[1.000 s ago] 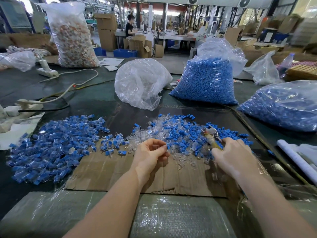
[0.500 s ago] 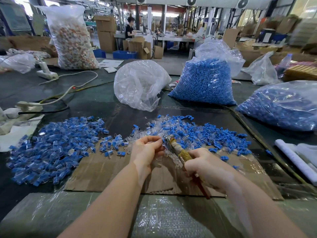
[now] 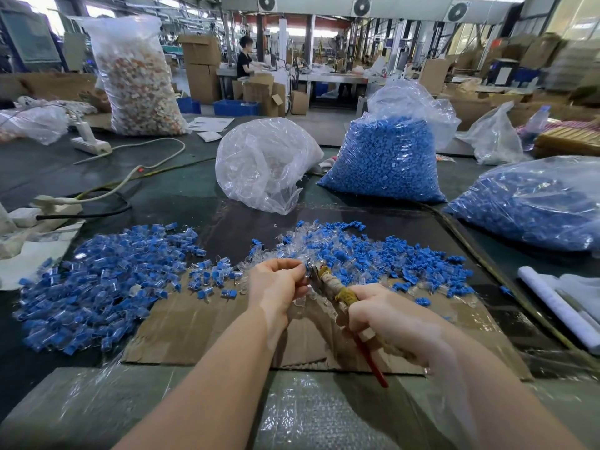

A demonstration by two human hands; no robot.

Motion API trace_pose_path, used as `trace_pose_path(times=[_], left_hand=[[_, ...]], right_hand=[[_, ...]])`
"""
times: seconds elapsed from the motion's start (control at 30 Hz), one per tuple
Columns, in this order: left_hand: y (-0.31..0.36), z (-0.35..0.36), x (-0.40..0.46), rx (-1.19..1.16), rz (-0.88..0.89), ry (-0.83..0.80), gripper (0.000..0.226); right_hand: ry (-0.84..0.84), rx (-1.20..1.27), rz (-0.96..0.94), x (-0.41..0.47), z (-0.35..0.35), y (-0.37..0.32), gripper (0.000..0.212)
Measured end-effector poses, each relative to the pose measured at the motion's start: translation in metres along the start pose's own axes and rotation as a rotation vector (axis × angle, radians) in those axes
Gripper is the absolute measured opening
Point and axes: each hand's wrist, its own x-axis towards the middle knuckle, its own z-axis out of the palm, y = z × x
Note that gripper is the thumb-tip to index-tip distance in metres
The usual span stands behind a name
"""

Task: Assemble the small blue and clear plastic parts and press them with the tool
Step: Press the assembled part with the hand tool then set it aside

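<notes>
My left hand (image 3: 276, 284) pinches a small clear plastic part at its fingertips, right against the metal jaws of the pliers (image 3: 328, 280). My right hand (image 3: 386, 316) grips the pliers by their taped, red-ended handles. Just beyond the hands lies a mixed heap of loose blue and clear parts (image 3: 373, 254) on the cardboard sheet (image 3: 201, 323). To the left spreads a pile of joined blue-and-clear pieces (image 3: 107, 280). The part between my fingers is mostly hidden.
A crumpled clear bag (image 3: 263, 164) and a full bag of blue parts (image 3: 383, 160) stand behind the heap. Another blue-filled bag (image 3: 532, 203) lies at the right. Power strips and cables (image 3: 107, 186) cross the left side. White rolls (image 3: 558, 306) lie right.
My right hand drew the pliers back from the heap and swung their jaws left to meet my left hand's fingertips. My left hand stayed about where it was.
</notes>
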Motion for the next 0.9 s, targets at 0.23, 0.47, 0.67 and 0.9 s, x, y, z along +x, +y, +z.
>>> trace_pose_path(times=[0.23,0.47,0.67,0.9], left_hand=[[-0.001,0.0,-0.004,-0.011,-0.009,0.006,0.012],[-0.004,0.002,-0.007,-0.005,0.007,-0.003,0.009],[-0.003,-0.004,-0.008,0.005,0.023,-0.006,0.008],[0.012,-0.059,0.005,0.739,0.518,0.346,0.012]], right_hand=[[0.018,-0.111,-0.007,-0.004,0.002,-0.005,0.021],[0.121,-0.291,-0.062,0.005,0.008,0.002,0.021],[0.146,-0.104,-0.124,0.007,0.009,0.01,0.012],[0.496,-0.277,-0.05,0.02,-0.017,0.036,0.031]])
